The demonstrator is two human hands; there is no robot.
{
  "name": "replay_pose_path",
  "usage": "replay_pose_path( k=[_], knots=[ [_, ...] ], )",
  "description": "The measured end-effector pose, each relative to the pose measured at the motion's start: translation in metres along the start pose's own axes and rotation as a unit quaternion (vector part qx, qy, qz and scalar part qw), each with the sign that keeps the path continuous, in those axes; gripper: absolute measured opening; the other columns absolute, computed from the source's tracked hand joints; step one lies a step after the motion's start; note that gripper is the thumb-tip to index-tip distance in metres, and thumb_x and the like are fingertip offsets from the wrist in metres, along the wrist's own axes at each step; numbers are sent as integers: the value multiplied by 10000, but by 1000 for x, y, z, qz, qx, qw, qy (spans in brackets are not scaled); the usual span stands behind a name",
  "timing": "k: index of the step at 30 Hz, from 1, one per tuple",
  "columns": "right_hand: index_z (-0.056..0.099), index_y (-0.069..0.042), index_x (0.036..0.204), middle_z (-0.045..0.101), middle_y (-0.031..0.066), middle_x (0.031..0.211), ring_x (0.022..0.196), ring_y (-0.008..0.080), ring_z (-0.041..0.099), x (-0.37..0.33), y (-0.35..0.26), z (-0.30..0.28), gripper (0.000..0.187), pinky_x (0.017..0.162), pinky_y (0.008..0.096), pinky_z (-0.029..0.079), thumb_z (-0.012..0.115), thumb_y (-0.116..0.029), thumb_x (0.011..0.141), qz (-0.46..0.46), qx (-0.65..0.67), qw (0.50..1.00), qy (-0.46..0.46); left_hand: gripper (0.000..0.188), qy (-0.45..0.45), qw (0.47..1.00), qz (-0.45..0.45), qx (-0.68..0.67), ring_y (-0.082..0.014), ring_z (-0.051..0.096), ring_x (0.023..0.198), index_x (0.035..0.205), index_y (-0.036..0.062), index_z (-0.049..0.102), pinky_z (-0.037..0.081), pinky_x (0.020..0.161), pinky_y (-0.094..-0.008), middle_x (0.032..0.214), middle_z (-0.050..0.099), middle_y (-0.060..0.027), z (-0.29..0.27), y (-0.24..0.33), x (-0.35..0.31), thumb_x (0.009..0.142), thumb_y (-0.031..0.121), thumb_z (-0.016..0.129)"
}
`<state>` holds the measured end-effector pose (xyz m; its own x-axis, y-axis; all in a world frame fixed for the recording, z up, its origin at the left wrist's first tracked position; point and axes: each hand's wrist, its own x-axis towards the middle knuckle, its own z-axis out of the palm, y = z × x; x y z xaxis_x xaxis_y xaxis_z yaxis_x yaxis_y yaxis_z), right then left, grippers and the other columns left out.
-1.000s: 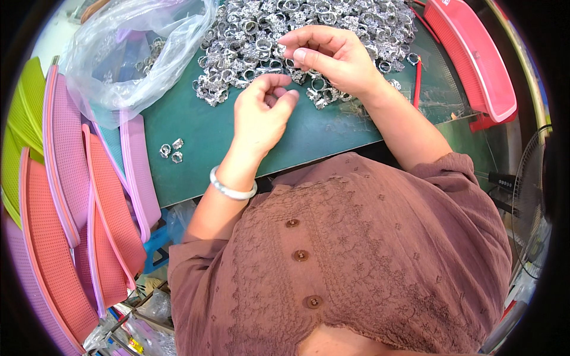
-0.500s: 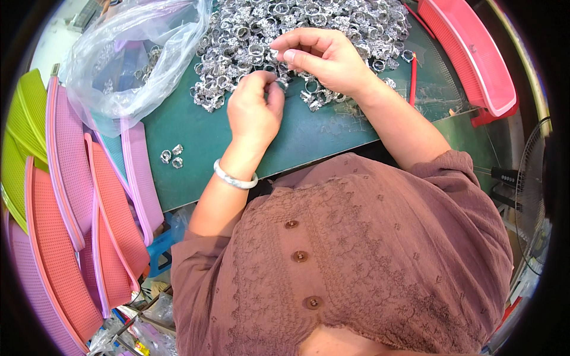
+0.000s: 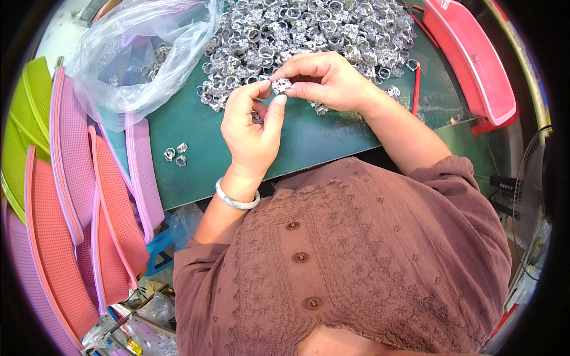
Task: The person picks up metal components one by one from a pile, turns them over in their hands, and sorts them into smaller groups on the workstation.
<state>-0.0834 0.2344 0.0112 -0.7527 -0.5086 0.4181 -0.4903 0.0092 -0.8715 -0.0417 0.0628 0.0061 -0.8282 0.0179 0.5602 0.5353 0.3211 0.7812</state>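
A silver ring (image 3: 281, 86) with a jewelled, flower-like head is held up between both hands. My left hand (image 3: 252, 127) pinches it from the left with thumb and forefinger, and something small and dark shows in the curl of its other fingers. From the right, my right hand (image 3: 338, 82) grips the same ring between thumb and fingertips. Just beyond my hands spreads a heap of similar rings (image 3: 314, 26), partly covered by my fingers. Several loose rings (image 3: 180, 161) lie apart on the green table, left of my left wrist.
An open clear plastic bag (image 3: 122, 110) with rings inside stands at the far left. Stacked purple, coral and green baskets (image 3: 74, 148) crowd the left side. A pink basket (image 3: 502, 98) and a red pen-like stick (image 3: 417, 89) lie right. A fan (image 3: 531, 184) stands at the right edge.
My hands have come closer together and nearer to me, away from the heap. The ring's jewelled head now shows plainly between both hands' fingertips. The view has shifted slightly.
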Motion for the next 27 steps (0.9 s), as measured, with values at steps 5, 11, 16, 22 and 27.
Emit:
replay_pose_path(
  k=[5, 11, 16, 22, 27],
  knots=[
    [617, 5, 993, 607, 61, 886, 824, 120, 571, 1, 3, 1, 218, 715, 247, 458, 607, 2, 775, 4, 15, 1000, -17, 157, -5, 996, -52, -75, -51, 430, 546, 873, 16, 586, 362, 491, -185, 742, 541, -13, 0, -12, -6, 737, 20, 663],
    [618, 8, 980, 608, 58, 868, 806, 113, 572, 1, 3, 1, 213, 698, 239, 458, 615, 3, 767, 2, 7, 1000, -17, 144, -5, 996, -39, -74, -53, 427, 549, 864, 14, 586, 358, 490, -183, 740, 538, -12, 0, -11, -6, 739, 7, 657],
    [634, -29, 988, 630, 69, 892, 837, 137, 595, 0, 3, 0, 236, 747, 263, 473, 645, -71, 756, 26, 6, 1000, -16, 151, -6, 996, -42, -72, -51, 426, 552, 867, 13, 586, 357, 492, -180, 744, 538, -13, 0, -10, -6, 736, 2, 659],
    [635, -28, 984, 632, 74, 893, 837, 142, 598, 1, 3, 0, 232, 745, 266, 475, 647, -75, 758, 21, -2, 1000, -18, 158, -3, 996, -44, -75, -50, 425, 552, 874, 13, 585, 359, 492, -180, 748, 538, -13, 0, -11, -6, 735, 2, 660],
    [639, -25, 972, 636, 77, 881, 827, 145, 602, 0, 1, 1, 220, 743, 267, 476, 647, -76, 758, 20, 10, 1000, -13, 164, -1, 996, -42, -79, -49, 423, 547, 877, 15, 582, 359, 492, -181, 752, 540, -14, 0, -11, -7, 734, 3, 662]
  ],
)
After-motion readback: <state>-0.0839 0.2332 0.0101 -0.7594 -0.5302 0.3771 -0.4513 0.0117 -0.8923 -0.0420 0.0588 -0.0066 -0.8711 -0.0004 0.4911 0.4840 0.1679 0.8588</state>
